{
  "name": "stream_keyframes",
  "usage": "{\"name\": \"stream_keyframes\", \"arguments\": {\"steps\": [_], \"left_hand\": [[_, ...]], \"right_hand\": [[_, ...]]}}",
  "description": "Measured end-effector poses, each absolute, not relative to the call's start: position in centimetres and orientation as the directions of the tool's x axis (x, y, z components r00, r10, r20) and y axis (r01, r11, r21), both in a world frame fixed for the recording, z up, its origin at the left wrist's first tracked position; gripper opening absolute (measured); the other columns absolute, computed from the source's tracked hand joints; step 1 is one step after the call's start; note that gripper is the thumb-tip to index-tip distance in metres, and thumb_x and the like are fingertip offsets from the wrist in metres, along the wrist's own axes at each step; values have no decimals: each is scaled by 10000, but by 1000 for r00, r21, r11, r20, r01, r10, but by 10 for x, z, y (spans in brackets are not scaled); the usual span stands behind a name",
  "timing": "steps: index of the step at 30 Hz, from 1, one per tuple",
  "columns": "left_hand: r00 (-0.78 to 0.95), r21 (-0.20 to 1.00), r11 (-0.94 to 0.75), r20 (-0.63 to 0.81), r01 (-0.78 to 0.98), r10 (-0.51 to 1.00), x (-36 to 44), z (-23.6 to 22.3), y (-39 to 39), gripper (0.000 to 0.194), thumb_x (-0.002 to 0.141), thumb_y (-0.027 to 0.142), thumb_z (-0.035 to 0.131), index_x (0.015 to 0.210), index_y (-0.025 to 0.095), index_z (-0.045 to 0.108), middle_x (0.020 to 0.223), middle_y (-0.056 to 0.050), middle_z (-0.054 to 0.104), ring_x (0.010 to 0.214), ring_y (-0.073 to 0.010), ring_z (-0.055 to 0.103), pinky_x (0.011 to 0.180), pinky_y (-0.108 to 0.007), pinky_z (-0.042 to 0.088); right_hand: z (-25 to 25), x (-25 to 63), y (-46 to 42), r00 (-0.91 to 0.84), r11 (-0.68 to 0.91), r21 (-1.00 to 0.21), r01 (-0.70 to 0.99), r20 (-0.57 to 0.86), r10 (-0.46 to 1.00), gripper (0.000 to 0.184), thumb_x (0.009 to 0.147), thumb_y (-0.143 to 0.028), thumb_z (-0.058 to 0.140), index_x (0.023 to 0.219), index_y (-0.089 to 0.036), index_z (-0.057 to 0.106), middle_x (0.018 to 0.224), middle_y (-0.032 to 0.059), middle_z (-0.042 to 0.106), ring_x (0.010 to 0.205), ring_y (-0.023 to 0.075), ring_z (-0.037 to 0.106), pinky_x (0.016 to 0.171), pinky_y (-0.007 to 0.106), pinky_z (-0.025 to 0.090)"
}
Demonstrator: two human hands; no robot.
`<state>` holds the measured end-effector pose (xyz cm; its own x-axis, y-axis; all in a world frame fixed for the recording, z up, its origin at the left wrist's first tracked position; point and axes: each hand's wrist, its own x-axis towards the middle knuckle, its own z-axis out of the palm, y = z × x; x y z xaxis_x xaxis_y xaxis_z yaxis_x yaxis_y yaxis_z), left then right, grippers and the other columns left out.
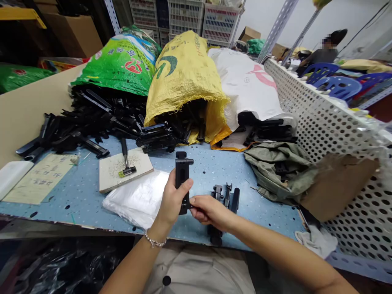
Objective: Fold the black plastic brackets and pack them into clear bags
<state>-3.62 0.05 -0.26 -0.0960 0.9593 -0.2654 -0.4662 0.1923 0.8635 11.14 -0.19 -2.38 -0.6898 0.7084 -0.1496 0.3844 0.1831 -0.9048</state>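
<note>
Upright over the front of the bench, a long black plastic bracket (182, 171) with a small knob at its upper right is gripped in my left hand (173, 194), thumb across its face. My right hand (211, 210) is closed, its thumb and fingertips pinching at the bracket's lower right edge; any small part between them is hidden. Behind and beneath my right hand lie several black plastic parts (227, 196), partly covered by it. Left of my left hand is a stack of clear plastic bags (137, 200).
A small hammer (127, 169) rests on a board (107, 175). Green (122, 61), yellow (186, 69) and white (245, 81) sacks spill black parts at the back. A perforated panel (324, 122) bounds the right side, near a grey-green cloth (275, 163). A person (324, 53) sits farther off.
</note>
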Motion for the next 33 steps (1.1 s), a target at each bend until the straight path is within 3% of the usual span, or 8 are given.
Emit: {"name": "stream_keyframes", "arguments": {"steps": [6,9,15,19,23,26,30,33], "left_hand": [[120,636,394,-429,-664,895,-40,-6,9,498,683,367,761,1096,159,574,718,26,571,499,-69,503,450,-187,405],[139,589,428,-471,-686,871,-38,-8,8,480,698,393,744,1078,149,581,725,12,582,484,-76,507,413,-191,389],[-172,789,133,-289,-599,942,-43,-9,5,459,696,345,767,1079,193,566,740,33,579,532,-69,522,482,-187,425],[-10,648,261,-383,-715,924,-50,-14,11,505,708,362,748,1130,172,546,733,29,563,513,-64,500,465,-188,423],[56,611,329,-422,-720,905,-47,-12,12,538,703,385,741,1154,171,541,730,28,564,476,-67,486,401,-185,390],[-4,672,290,-400,-682,917,-44,-11,9,533,698,388,744,1143,176,540,730,30,567,479,-63,485,413,-180,391],[-155,817,234,-363,-527,919,-42,-25,8,564,695,421,745,1141,199,481,682,44,569,508,-91,530,484,-206,440],[-207,873,268,-374,-407,904,-34,-51,6,560,718,447,711,1154,213,450,811,-6,638,670,-164,633,635,-301,515]], "right_hand": [[2,121,30,-879,880,-359,312,242,410,376,983,-448,325,937,-162,565,822,82,574,765,187,483,668,325,381],[0,117,33,-898,837,-467,285,176,404,387,981,-455,329,855,-174,564,787,65,569,757,176,496,660,309,382],[-1,107,25,-786,445,-755,481,-146,601,567,1007,-443,65,850,-163,532,587,-24,491,493,100,454,491,227,380],[13,115,37,-802,736,-472,485,94,589,403,970,-501,337,1021,-163,550,874,76,612,785,175,557,640,283,441],[15,116,39,-931,953,-123,279,209,299,293,1004,-299,316,1080,-147,554,913,100,609,797,182,528,677,305,427],[8,113,29,-915,921,-231,313,188,358,319,1004,-318,307,999,-145,576,860,92,607,774,177,532,672,297,424],[0,112,36,-812,525,-687,503,-168,559,427,992,-462,285,876,-173,576,749,27,607,649,128,550,599,237,418],[-4,108,84,-667,312,-692,651,-325,670,487,987,-496,243,887,-170,591,782,44,634,693,150,590,650,255,433]]}}
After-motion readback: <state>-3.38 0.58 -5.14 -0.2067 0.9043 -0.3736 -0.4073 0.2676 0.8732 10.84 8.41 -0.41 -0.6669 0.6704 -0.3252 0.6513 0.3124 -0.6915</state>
